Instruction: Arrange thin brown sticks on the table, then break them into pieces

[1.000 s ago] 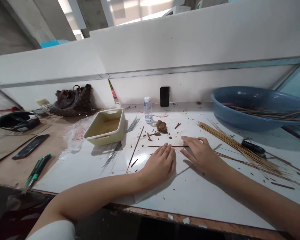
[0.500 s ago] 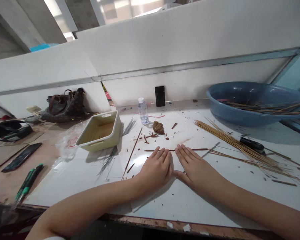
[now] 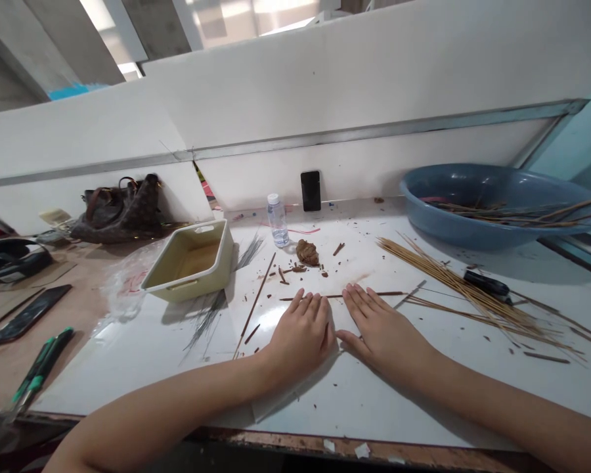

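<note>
A thin stick coated in brown paste (image 3: pixel 335 296), like an incense stick, lies crosswise on the white tabletop (image 3: pixel 354 420). My left hand (image 3: pixel 301 334) rests flat over its left part, fingers stretched out. Beside it, my right hand (image 3: pixel 385 332) lies flat with its fingertips over the stick's right part and its thumb pointing toward the left hand. Both palms hide what is beneath them. Just beyond the fingers sits a lump of brown dough-like paste (image 3: pixel 307 253) among crumbs. Another coated stick (image 3: pixel 257 299) lies left of my left hand.
A clear bottle (image 3: pixel 277 223) and a phone (image 3: pixel 310 191) stand at the back. At left are a pale yellow basin (image 3: pixel 187 289) and a cutter (image 3: pixel 42 368). On the right lie bare thin sticks (image 3: pixel 438 272), a black-handled tool (image 3: pixel 486 282) and a blue tub (image 3: pixel 473 230).
The view has shifted slightly, so most things appear a little further left. Both hands stay flat over the stick, with hardly any visible movement on the table.
</note>
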A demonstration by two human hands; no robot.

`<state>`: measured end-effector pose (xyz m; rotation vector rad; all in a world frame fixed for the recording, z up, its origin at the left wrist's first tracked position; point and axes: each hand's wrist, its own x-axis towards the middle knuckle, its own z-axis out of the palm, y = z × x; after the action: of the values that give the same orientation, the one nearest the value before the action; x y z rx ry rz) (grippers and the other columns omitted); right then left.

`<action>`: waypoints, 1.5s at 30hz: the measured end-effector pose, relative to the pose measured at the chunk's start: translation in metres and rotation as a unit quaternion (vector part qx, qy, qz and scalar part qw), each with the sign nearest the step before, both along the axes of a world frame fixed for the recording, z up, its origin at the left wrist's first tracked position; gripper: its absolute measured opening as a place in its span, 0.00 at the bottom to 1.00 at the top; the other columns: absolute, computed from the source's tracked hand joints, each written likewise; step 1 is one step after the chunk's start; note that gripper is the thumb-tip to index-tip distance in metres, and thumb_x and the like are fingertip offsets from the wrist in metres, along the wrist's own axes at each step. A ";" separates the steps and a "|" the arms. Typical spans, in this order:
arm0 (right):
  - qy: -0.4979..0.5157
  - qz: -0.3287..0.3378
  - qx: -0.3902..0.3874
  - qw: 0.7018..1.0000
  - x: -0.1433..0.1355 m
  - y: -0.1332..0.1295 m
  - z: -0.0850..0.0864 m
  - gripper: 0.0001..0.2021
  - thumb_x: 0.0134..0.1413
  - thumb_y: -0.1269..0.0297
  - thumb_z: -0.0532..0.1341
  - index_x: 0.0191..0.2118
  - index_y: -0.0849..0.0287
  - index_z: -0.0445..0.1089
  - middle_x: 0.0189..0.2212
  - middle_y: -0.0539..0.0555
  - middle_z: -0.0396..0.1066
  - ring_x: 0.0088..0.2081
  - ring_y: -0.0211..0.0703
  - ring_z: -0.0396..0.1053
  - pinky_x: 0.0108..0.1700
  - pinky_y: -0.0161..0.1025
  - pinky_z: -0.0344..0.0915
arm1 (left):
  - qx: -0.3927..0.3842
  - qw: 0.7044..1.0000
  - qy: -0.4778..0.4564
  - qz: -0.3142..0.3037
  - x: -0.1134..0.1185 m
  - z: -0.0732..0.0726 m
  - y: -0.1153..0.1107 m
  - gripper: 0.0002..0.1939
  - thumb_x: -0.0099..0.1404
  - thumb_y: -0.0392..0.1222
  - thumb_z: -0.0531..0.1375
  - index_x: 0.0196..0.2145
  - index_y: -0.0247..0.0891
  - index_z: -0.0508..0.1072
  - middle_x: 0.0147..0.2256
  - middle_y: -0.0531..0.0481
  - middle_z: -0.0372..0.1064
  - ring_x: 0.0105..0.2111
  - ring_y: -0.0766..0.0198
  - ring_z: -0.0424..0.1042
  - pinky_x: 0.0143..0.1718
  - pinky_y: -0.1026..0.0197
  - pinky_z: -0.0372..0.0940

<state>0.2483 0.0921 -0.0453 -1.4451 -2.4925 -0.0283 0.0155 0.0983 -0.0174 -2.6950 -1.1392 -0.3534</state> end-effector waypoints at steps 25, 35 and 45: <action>-0.022 -0.004 -0.051 0.998 0.004 0.004 0.012 0.47 0.75 0.35 0.43 0.76 0.77 0.55 0.75 0.75 0.52 0.77 0.62 0.50 0.78 0.59 0.51 | -0.032 0.996 0.054 0.063 0.004 0.003 -0.006 0.33 0.81 0.47 0.45 0.70 0.16 0.64 0.67 0.24 0.67 0.70 0.40 0.66 0.75 0.37 0.51; -0.011 0.006 -0.016 1.000 0.007 0.015 0.009 0.42 0.78 0.40 0.42 0.77 0.73 0.55 0.74 0.72 0.56 0.77 0.60 0.53 0.78 0.61 0.50 | -0.038 0.996 0.041 0.064 0.003 0.004 0.001 0.33 0.80 0.48 0.48 0.71 0.18 0.63 0.69 0.24 0.65 0.71 0.39 0.65 0.75 0.37 0.51; -0.003 0.013 -0.022 1.000 0.011 0.024 0.009 0.40 0.78 0.41 0.43 0.77 0.72 0.53 0.75 0.72 0.54 0.77 0.60 0.50 0.78 0.62 0.50 | -0.053 0.992 0.022 0.110 0.003 0.006 -0.002 0.33 0.80 0.50 0.48 0.73 0.25 0.62 0.72 0.29 0.61 0.73 0.36 0.60 0.72 0.27 0.52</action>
<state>0.2590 0.1160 -0.0360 -1.4314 -2.5318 0.0276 0.0189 0.0959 -0.0110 -2.6126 -1.4634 -0.2022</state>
